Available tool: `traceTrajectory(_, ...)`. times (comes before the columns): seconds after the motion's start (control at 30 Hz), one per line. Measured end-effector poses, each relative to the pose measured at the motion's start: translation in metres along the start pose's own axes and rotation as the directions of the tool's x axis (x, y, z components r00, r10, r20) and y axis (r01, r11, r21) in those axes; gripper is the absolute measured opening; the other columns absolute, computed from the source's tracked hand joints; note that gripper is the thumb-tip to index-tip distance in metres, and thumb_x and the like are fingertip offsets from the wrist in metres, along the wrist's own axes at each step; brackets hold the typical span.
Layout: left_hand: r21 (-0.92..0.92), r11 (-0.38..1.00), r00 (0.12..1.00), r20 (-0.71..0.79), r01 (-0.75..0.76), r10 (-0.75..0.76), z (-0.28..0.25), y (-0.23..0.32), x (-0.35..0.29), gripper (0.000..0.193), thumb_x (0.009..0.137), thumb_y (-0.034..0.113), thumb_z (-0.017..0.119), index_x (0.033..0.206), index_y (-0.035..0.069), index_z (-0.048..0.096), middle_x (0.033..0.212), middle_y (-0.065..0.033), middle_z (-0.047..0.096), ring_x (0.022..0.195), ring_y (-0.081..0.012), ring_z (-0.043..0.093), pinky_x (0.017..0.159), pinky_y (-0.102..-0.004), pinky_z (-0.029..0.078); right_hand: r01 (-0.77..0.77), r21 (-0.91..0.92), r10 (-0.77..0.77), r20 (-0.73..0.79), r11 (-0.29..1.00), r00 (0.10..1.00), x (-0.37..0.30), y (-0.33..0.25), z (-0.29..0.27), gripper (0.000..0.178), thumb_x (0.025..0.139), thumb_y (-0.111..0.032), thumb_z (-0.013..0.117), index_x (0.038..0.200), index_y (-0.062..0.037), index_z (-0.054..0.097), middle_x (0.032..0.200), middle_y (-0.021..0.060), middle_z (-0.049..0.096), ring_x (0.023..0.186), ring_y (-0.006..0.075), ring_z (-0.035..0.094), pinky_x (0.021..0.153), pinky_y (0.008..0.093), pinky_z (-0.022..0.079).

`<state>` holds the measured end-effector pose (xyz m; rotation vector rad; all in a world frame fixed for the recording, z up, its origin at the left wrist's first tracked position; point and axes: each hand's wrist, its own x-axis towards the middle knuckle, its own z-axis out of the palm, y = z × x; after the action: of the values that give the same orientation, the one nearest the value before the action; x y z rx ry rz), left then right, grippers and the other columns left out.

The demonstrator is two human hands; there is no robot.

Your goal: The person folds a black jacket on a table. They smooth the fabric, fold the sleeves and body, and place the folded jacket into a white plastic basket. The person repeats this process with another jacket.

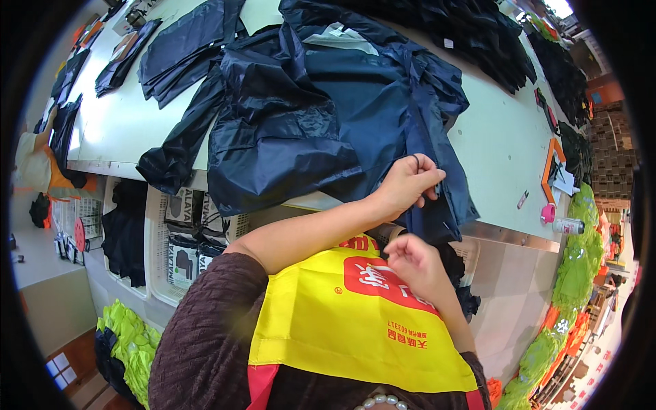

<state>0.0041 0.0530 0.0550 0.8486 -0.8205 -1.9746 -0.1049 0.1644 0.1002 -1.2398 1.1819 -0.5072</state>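
Observation:
A dark navy jacket (287, 123) of shiny thin cloth lies spread open across the white table, its lower hem hanging over the near edge. One sleeve (179, 154) stretches toward the left. My left hand (412, 181), with a dark ring on a finger, reaches across to the jacket's right front edge. Thumb and fingers are closed on the cloth there. In front of my yellow apron (307, 307), below that hanging edge, is my right hand (413, 263). Its fingers are curled together and slightly blurred; whatever they may hold is too small to make out.
Folded dark garments (188, 51) are stacked at the far left, with a larger dark pile (471, 34) at the far right. Under the table, a white basket (158, 253) holds packaged items. A spray can (568, 225) and pink tape roll (548, 213) sit at the right edge.

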Motion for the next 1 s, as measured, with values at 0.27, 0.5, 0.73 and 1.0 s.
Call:
traceTrajectory(0.27,0.526,0.819,0.970,0.052,-0.230,0.239,-0.007,-0.006,-0.020,0.020,0.082,0.014,0.067,0.074,0.001,0.054,0.063,0.0009,0.054,0.056,-0.0043,0.048,0.051,-0.0196,0.040,0.167,0.811,0.190,-0.322,0.560,0.928,0.049,0.046,-0.031,0.021,0.091,-0.031,0.058,0.093,-0.0100,0.057,0.075,-0.0027,0.055,0.057,0.0021,0.046,0.039,0.0132,0.028)
traceTrajectory(0.5,0.387,0.922,0.999,-0.035,0.019,-0.006,-0.037,-0.006,-0.037,0.025,0.085,0.027,0.065,0.085,0.003,0.059,0.070,-0.0003,0.057,0.062,-0.0072,0.053,0.057,-0.0207,0.045,-0.099,0.819,0.265,-0.067,0.565,0.962,0.051,0.061,-0.038,0.016,0.085,-0.018,0.067,0.089,-0.0075,0.057,0.074,0.0008,0.055,0.058,0.0063,0.049,0.044,0.0160,0.037)
traceTrajectory(0.73,-0.293,0.833,0.822,-0.200,0.470,-0.534,-0.140,-0.036,-0.083,0.077,0.080,0.061,0.057,0.118,-0.005,0.048,0.104,-0.0192,0.058,0.094,-0.0261,0.059,0.083,-0.0378,0.048,0.190,0.956,-0.219,-0.239,-0.223,0.946,0.058,0.034,-0.127,0.012,0.085,-0.007,0.061,0.094,-0.0036,0.054,0.071,-0.0001,0.046,0.056,0.0085,0.037,0.047,0.0202,0.037)
traceTrajectory(1.0,-0.587,0.780,0.655,-0.680,-0.218,-0.328,-0.161,-0.046,-0.082,0.070,0.076,0.037,0.073,0.127,0.003,0.039,0.122,-0.0155,0.050,0.115,-0.0269,0.048,0.104,-0.0425,0.033,0.720,0.582,-0.356,-0.626,0.378,0.694,0.152,-0.045,-0.061,0.027,0.091,-0.022,0.057,0.070,-0.0130,0.043,0.063,-0.0020,0.037,0.057,0.0083,0.037,0.052,0.0210,0.031)
